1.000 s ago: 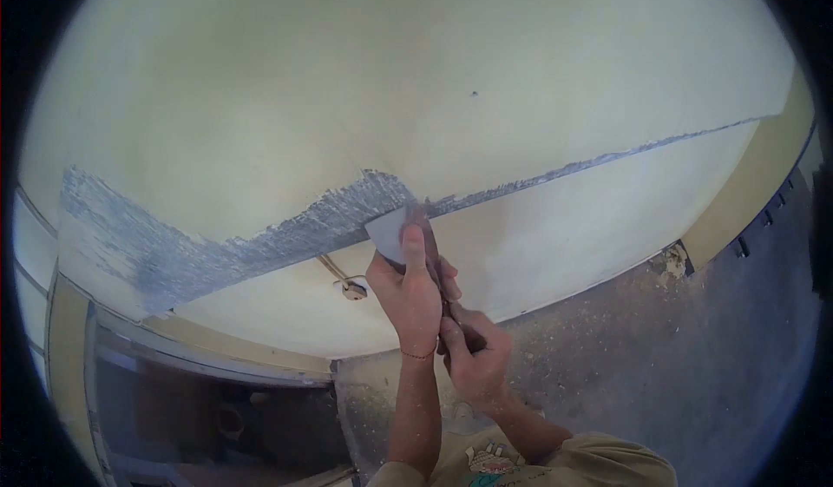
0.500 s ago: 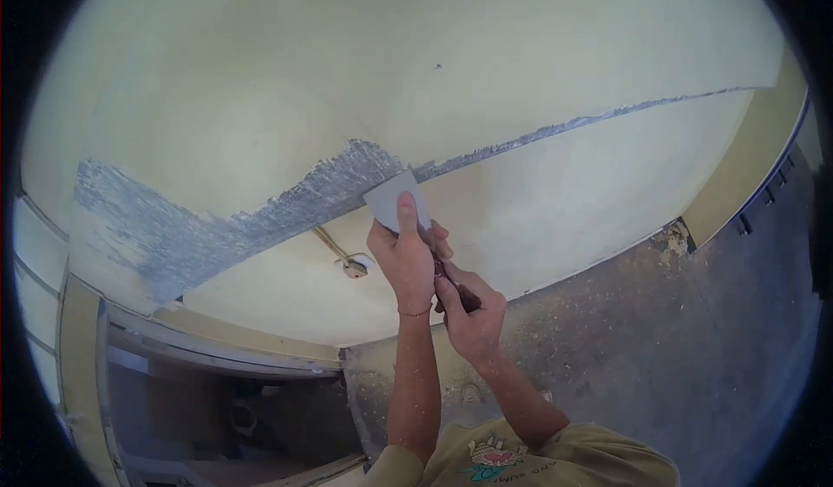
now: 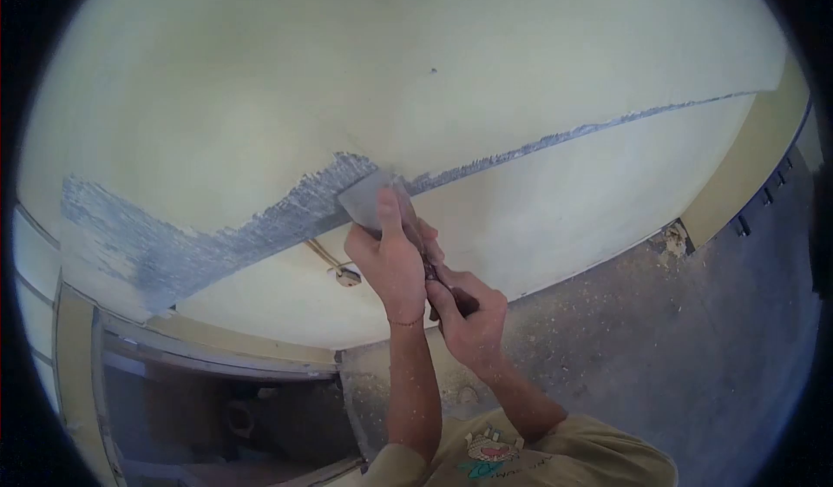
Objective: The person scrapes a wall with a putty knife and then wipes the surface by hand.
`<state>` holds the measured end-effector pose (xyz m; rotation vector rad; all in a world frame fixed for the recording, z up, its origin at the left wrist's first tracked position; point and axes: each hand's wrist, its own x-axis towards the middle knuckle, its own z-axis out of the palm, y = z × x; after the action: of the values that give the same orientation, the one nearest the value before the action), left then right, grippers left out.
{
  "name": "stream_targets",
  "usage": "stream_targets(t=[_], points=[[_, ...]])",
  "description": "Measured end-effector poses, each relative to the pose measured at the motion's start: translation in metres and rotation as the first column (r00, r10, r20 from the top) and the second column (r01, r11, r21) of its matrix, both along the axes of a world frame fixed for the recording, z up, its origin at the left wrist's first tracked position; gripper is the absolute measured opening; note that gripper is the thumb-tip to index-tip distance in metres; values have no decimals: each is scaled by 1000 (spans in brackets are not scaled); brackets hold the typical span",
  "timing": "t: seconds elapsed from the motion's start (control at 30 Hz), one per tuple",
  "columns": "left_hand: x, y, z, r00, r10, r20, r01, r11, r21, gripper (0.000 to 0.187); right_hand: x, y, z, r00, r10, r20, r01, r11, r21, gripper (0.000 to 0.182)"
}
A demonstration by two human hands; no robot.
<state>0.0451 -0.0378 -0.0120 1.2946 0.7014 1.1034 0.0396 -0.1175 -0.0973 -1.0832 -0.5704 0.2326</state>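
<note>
A broad flat scraper (image 3: 363, 199) lies with its blade against the lower edge of the pale painted wall (image 3: 260, 70). Around the blade end and upper handle is my left hand (image 3: 395, 266), its thumb pressed on the metal. My right hand (image 3: 473, 318) grips the dark lower handle, just below and to the right of the left one. A rough grey scraped band (image 3: 208, 248) runs along the wall's edge, wide at the left and narrow toward the right.
A round fitting with cables (image 3: 348, 276) sits on the recessed surface below the edge. A dark framed opening (image 3: 286, 417) is at the lower left. Crumbs lie on the grey floor (image 3: 607, 339). Dark hooks (image 3: 743, 225) line the right side.
The scraper and my left hand have shifted a little to the left, and the blade is tilted further left. My right hand has hardly moved and keeps its grip.
</note>
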Motion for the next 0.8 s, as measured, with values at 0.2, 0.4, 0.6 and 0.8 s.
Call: stream_targets(t=[0.2,0.4,0.6,0.8], points=[[-3,2,6,999,-33,4,33,999,39,40,1,4,2,997,61,-48,-58,996,63,21],[-3,-8,-7,1000,-15,21,15,1000,19,35,-5,-11,-1,998,26,-51,-25,1000,16,21],[-2,-4,-13,1000,-18,7,18,1000,5,35,-2,-9,-10,1000,12,-9,-13,1000,-26,18],[-1,2,11,999,-4,34,5,999,-36,35,1,5,3,996,-37,83,38,999,-16,17]])
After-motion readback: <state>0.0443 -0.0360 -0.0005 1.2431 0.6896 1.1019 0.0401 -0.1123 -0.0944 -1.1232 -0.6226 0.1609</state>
